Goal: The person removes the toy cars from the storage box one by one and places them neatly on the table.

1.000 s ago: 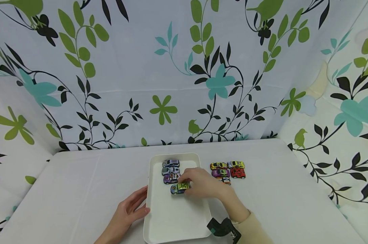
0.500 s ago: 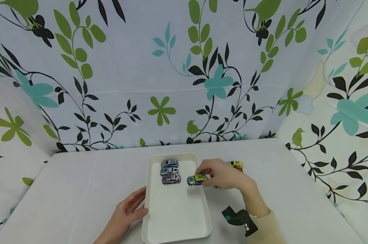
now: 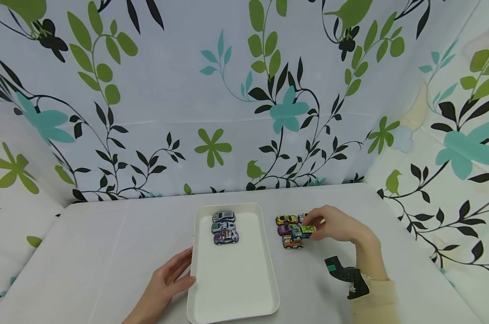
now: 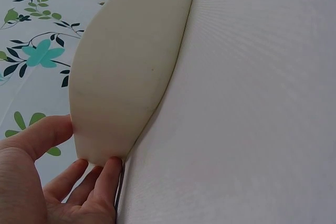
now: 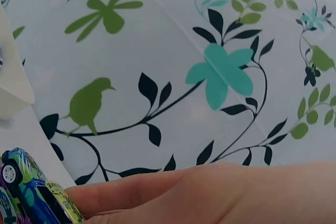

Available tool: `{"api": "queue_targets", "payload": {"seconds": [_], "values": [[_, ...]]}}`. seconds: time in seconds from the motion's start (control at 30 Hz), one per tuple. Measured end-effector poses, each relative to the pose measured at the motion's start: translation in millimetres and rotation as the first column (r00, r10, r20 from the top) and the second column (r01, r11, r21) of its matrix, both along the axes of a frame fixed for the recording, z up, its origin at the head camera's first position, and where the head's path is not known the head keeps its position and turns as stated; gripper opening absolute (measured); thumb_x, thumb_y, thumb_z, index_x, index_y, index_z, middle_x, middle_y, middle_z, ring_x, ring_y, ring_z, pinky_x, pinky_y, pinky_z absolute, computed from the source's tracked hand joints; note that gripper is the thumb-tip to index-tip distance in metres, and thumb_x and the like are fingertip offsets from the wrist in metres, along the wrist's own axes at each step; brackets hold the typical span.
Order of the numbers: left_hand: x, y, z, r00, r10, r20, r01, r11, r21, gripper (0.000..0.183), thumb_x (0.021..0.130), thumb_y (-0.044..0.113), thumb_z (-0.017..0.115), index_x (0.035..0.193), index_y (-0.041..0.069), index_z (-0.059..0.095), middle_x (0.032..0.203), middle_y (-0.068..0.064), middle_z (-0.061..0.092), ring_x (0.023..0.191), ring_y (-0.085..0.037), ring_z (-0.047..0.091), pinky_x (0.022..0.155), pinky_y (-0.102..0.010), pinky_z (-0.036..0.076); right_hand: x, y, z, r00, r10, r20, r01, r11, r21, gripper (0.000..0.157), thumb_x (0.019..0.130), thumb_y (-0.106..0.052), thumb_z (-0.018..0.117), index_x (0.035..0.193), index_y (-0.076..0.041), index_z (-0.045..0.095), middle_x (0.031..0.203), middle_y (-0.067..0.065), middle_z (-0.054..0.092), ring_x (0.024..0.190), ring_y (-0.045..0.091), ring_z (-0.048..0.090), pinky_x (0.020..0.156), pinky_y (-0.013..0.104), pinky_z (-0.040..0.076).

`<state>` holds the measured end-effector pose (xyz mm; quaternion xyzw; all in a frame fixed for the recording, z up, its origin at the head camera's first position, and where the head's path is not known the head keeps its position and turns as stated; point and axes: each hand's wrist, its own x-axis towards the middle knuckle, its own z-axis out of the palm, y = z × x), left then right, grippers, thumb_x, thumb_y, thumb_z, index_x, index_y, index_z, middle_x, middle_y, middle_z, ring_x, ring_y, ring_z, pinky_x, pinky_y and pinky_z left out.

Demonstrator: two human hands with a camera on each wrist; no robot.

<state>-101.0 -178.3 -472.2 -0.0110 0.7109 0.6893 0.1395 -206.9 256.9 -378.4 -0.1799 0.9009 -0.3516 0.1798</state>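
Observation:
My right hand [image 3: 335, 224] pinches a blue, green and yellow toy car [image 3: 307, 231] between thumb and fingers, over the group of toy cars to the right of the tray. The right wrist view shows that held car [image 5: 37, 187] close up, with its wheel toward the camera. My left hand [image 3: 171, 274] touches the outer left side of the white tray [image 3: 232, 288], thumb and fingertips against its wall [image 4: 126, 66] in the left wrist view. Three toy cars sit stacked in a column at the tray's far end, the lowest one a purple car [image 3: 226, 237].
Beside the tray stand a yellow car [image 3: 287, 219], a purple car [image 3: 284, 229] and an orange car [image 3: 292, 242]; others there are partly hidden by my right hand. A white cloth covers the table [image 3: 127, 243]. A leaf-patterned curtain [image 3: 167, 90] rises behind it.
My right hand has carried the blue-green car from inside the tray, across its right rim, to the group of cars. The left hand has stayed at the tray's side.

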Motion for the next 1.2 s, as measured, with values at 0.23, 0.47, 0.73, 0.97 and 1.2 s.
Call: {"api": "queue_targets", "payload": {"seconds": [0.23,0.47,0.73,0.97,1.2], "values": [[0.7,1.2,1.0,1.0,0.018,0.015,-0.018,1.0,0.006,0.063,0.092,0.015,0.07,0.149,0.009,0.043,0.157,-0.012,0.04,0.146,-0.032,0.036,0.104,-0.026,0.051,0.5,21.6,-11.9,0.995,-0.07,0.065,0.068,0.997,0.026,0.031,0.076,0.0,0.08,0.105,-0.007,0.074,0.106,0.006,0.069,0.097,0.023,0.061,0.081,0.038,0.056],[0.8,2.6,2.1,0.999,0.033,0.027,-0.033,0.999,0.015,0.065,0.091,0.014,0.071,0.149,0.008,0.043,0.157,-0.012,0.04,0.146,-0.032,0.036,0.104,-0.025,0.051,1.2,29.6,-16.6,0.989,-0.093,0.112,0.086,0.994,0.065,0.03,0.069,0.002,0.082,0.097,-0.005,0.073,0.098,0.005,0.069,0.089,0.022,0.059,0.079,0.038,0.055],[1.1,1.5,0.6,0.999,0.032,0.017,-0.033,0.999,0.013,0.064,0.091,0.013,0.071,0.149,0.008,0.043,0.157,-0.012,0.04,0.146,-0.032,0.037,0.104,-0.023,0.05,0.0,26.0,-23.4,0.985,-0.102,0.136,0.089,0.991,0.098,0.029,0.065,0.004,0.085,0.089,-0.004,0.071,0.089,0.005,0.065,0.081,0.021,0.055,0.07,0.032,0.052],[1.3,1.1,0.8,1.0,0.023,0.009,-0.023,1.0,0.019,0.064,0.092,0.013,0.071,0.149,0.008,0.043,0.157,-0.012,0.039,0.146,-0.032,0.036,0.103,-0.024,0.051,0.0,23.1,-22.7,0.98,-0.14,0.14,0.118,0.981,0.156,0.029,0.065,0.002,0.087,0.085,-0.005,0.067,0.085,0.005,0.062,0.079,0.021,0.053,0.067,0.032,0.047],[0.9,1.5,1.4,1.0,0.022,0.016,-0.022,1.0,0.018,0.064,0.092,0.014,0.071,0.149,0.009,0.043,0.158,-0.012,0.039,0.146,-0.032,0.036,0.103,-0.026,0.052,1.3,21.4,-21.7,0.97,-0.189,0.153,0.154,0.965,0.211,0.031,0.065,-0.004,0.089,0.082,-0.005,0.063,0.077,0.003,0.059,0.076,0.02,0.051,0.067,0.033,0.041]]}}
